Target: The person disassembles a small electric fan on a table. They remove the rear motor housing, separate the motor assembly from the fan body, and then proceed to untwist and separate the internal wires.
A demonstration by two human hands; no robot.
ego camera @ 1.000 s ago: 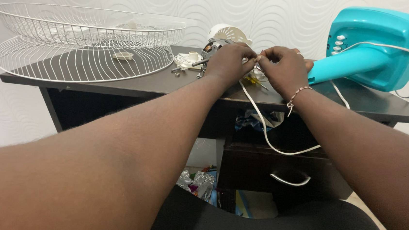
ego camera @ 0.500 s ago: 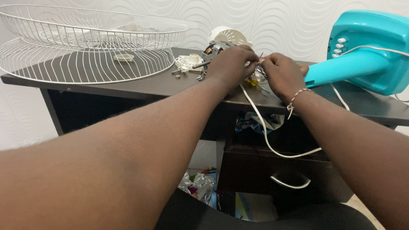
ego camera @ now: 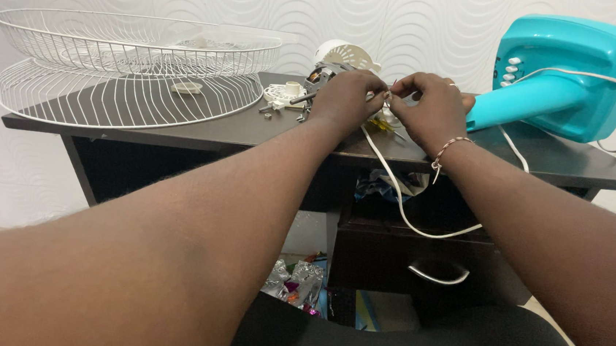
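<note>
Both forearms bare, no sleeves in view. Left hand [ego camera: 347, 99] bare, no jewellery visible. Right hand [ego camera: 434, 110] has a thin ring [ego camera: 450, 83] on one finger. Right wrist wears a braided red-and-white string bracelet [ego camera: 448, 144] with loose tail hanging. Dark black trousers [ego camera: 412, 342] on lap.

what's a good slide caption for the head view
Both hands, left hand and right hand, pinch thin wires beside a fan motor on a dark desk.

Crinkled foil wrappers [ego camera: 294, 276] under desk [ego camera: 179, 130]
</note>
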